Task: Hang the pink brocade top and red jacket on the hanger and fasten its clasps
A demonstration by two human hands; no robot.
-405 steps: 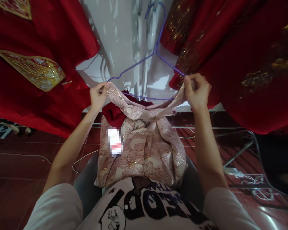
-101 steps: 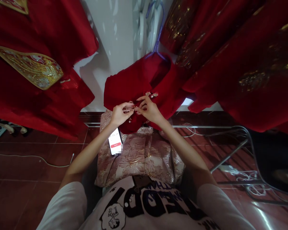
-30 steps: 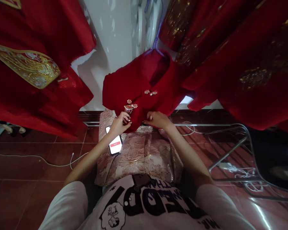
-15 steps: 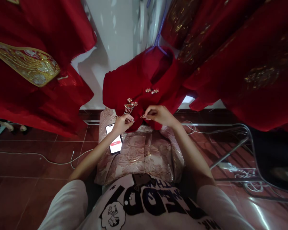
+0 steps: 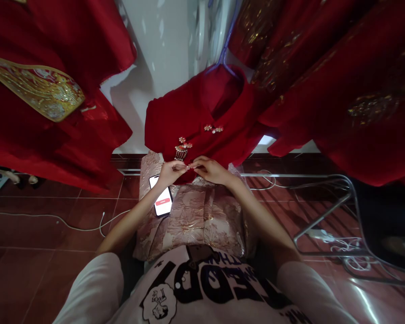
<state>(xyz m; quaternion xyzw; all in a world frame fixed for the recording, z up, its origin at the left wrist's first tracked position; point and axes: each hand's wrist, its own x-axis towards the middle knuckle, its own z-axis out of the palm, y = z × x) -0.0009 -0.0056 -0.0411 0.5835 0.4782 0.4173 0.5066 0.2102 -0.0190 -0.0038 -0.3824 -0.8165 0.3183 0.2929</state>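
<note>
A red garment on a purple hanger drapes down onto my lap. Two beaded flower ornaments sit on its front: a plain clasp near the neckline and a tasselled one lower left. Just below the tassels, my left hand is closed in a pinch. My right hand comes in from the other side, its fingers pinched too. Their fingertips meet over the red cloth. Whatever small thing lies between them is too tiny and covered to name.
A lit phone lies on the patterned shiny fabric over my lap, beside my left forearm. Red embroidered garments hang at left and right. At right stands a metal-framed chair, with white cables on the tiled floor.
My right hand has moved left, bringing its fingertips against those of my left hand. The small loop seen at its fingertips earlier is now hidden. My left hand has barely shifted.
</note>
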